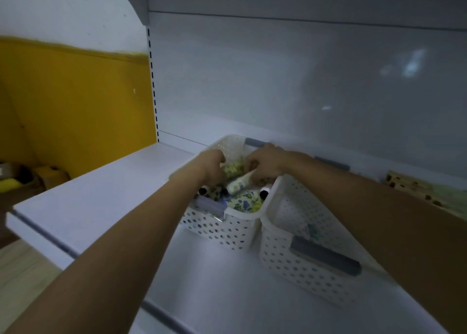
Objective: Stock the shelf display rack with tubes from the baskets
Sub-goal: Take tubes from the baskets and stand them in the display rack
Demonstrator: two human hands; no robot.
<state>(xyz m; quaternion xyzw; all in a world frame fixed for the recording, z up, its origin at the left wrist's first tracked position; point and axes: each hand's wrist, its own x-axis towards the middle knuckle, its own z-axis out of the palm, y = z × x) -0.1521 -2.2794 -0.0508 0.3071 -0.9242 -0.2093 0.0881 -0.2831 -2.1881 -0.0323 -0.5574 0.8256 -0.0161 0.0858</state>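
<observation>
Two white perforated baskets stand side by side on the white shelf [106, 197]. The left basket [222, 228] holds several floral-printed tubes with black caps. Both my hands reach down into it. My right hand [265, 163] grips a pale floral tube [238, 183] that points toward me. My left hand [213, 165] is curled down among the tubes; whether it holds one is hidden. The right basket [303, 265], with a grey handle, looks nearly bare, with one pale tube lying against its inner wall. A wooden display rack [414, 189] with holes sits at the far right, partly behind my right arm.
The shelf's white back panel [278, 81] rises right behind the baskets, and an upper shelf overhangs at the top. A slotted upright [153, 81] marks the left end. Beyond it are a yellow wall [75, 106] and boxes on the floor.
</observation>
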